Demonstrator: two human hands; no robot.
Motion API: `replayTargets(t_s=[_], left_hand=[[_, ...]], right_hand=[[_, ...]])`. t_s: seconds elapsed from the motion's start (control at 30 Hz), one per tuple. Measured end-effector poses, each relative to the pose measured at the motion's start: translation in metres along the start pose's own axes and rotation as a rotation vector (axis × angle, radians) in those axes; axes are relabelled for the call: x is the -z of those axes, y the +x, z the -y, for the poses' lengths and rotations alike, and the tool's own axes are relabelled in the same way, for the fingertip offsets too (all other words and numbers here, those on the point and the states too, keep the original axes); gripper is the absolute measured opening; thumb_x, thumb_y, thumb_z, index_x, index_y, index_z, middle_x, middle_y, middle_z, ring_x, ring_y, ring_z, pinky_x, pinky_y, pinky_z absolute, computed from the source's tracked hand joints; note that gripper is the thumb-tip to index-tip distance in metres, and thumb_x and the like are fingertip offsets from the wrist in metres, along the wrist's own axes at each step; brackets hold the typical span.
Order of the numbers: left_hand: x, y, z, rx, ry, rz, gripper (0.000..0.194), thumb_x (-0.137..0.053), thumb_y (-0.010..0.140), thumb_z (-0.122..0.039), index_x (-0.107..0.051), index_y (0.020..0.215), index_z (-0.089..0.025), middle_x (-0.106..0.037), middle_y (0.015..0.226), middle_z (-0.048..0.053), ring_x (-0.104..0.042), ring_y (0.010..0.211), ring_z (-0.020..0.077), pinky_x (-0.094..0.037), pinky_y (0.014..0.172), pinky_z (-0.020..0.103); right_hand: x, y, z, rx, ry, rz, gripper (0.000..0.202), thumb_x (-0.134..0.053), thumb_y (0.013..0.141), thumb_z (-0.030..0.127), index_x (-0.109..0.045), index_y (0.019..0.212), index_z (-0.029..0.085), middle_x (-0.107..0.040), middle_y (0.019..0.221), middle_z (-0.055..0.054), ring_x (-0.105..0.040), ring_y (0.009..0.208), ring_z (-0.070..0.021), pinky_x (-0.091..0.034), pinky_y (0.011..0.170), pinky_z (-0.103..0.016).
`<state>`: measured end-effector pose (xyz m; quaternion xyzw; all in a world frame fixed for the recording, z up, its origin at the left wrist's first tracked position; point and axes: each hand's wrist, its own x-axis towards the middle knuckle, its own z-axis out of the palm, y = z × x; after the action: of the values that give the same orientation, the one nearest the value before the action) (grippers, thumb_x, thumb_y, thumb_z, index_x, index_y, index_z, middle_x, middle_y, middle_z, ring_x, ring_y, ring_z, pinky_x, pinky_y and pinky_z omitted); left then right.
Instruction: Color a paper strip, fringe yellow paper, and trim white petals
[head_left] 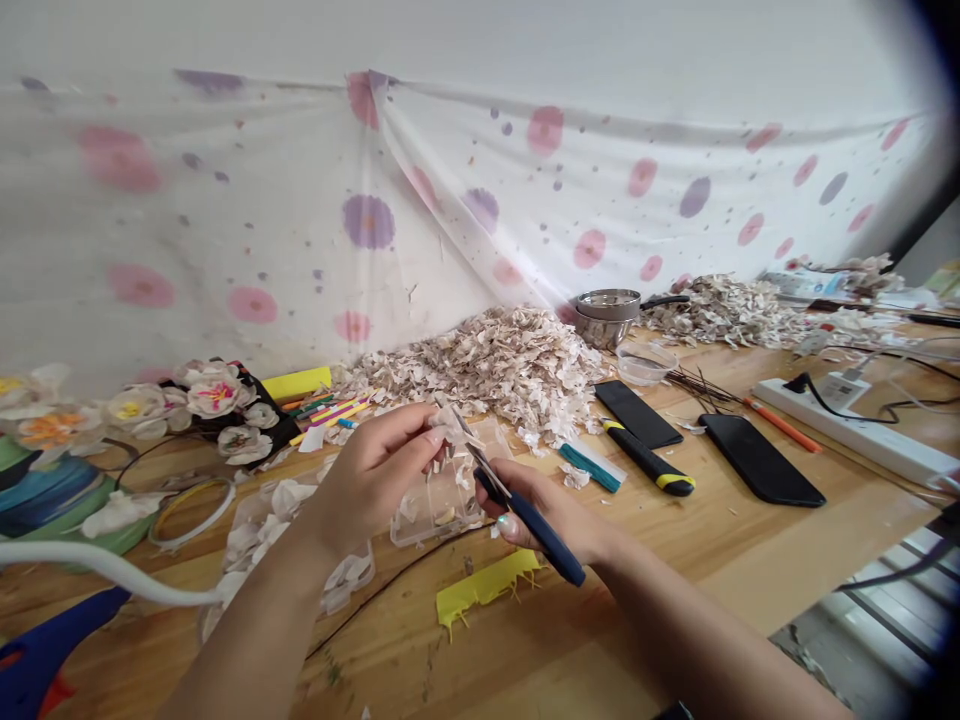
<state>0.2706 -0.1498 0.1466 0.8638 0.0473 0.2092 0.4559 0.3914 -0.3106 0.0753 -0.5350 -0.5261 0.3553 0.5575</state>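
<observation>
My left hand point(386, 465) pinches a thin whitish petal-like piece point(452, 425) between thumb and fingers. Wrapped around dark blue-handled scissors point(541, 535), my right hand point(536, 500) holds the blades up against that piece. Whether the blades are fully closed is hard to make out. Below the hands lies a clear compartment box point(420, 525) with a few pale bits in it. A second clear tray point(360, 580), partly behind my left forearm, contains white petals point(262, 525). A fringed yellow strip point(487, 585) rests on the table under the scissors.
A large heap of pale flakes point(510, 370) is by the sheeted wall. Metal bowls point(606, 318), a utility knife point(649, 458), a black phone point(761, 460) and a power strip point(862, 425) are to the right. Handmade flowers point(217, 395) and a blue glue gun point(52, 650) are left.
</observation>
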Motion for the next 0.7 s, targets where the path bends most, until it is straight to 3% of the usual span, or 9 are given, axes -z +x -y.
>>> replayTargets(t_s=[0.23, 0.7], left_hand=[[-0.0004, -0.0004, -0.0002, 0.012, 0.01, 0.078, 0.022, -0.046, 0.089, -0.033, -0.057, 0.073, -0.022, -0.05, 0.067, -0.003, -0.046, 0.066, 0.0138, -0.036, 0.061, 0.025], [-0.0014, 0.001, 0.0022, 0.101, 0.069, 0.093, 0.029, -0.043, 0.088, -0.04, -0.046, 0.068, -0.02, -0.045, 0.064, -0.004, -0.042, 0.064, 0.0126, -0.034, 0.059, 0.026]], right_hand=[[0.0019, 0.0005, -0.0007, 0.0, 0.026, 0.006, 0.06, -0.064, 0.068, 0.071, -0.048, 0.086, 0.016, -0.045, 0.081, -0.001, -0.04, 0.073, -0.014, -0.034, 0.066, -0.027], [0.0011, 0.0021, 0.0008, -0.047, 0.035, -0.05, 0.056, -0.067, 0.067, 0.067, -0.05, 0.08, 0.016, -0.048, 0.076, -0.001, -0.042, 0.07, -0.0136, -0.036, 0.064, -0.026]])
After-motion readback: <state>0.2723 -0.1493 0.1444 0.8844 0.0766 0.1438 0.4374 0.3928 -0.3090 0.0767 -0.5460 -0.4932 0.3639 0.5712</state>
